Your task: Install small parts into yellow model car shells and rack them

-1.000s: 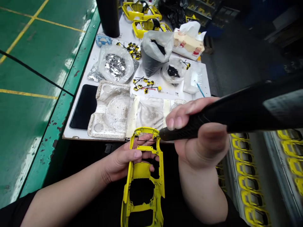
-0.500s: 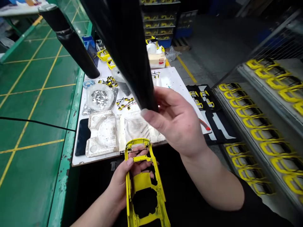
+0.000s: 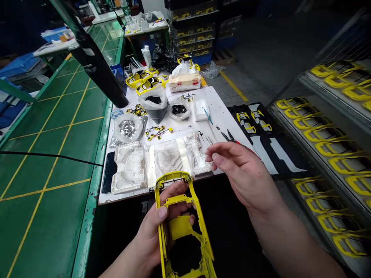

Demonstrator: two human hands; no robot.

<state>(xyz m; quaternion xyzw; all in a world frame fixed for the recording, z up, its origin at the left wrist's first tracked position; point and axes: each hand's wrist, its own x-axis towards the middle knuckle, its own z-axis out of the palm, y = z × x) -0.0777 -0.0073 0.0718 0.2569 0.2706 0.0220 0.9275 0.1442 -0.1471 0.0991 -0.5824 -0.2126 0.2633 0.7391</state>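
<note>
My left hand (image 3: 153, 227) grips a yellow plastic frame (image 3: 199, 216) near its upper end. The thumb lies on the frame's left rail, and the fingers reach behind and through its openings. A thin dark strip spans the inside of the frame's top end. My right hand (image 3: 246, 173) is raised to the right of the frame, fingers loosely bent and thumb apart from them, with nothing visible in it. Behind the frame lies a padded, taped white foam rest (image 3: 169, 156). Pliers (image 3: 228, 137) with red handles lie just beyond my right hand, partly covered by it.
A black cylindrical tool (image 3: 101, 73) slants down at the left. Bags of silver pieces (image 3: 127, 129) and of black parts (image 3: 178, 110), small yellow-black parts (image 3: 158, 133), a tissue box (image 3: 184, 79) and a phone (image 3: 109, 173) cover the table. Racks of yellow frames (image 3: 324, 143) stand at right.
My right hand has let go of the large black cylindrical tool, which has left the view, and has moved right and down. The left hand still holds the yellow frame. The view has shifted slightly.
</note>
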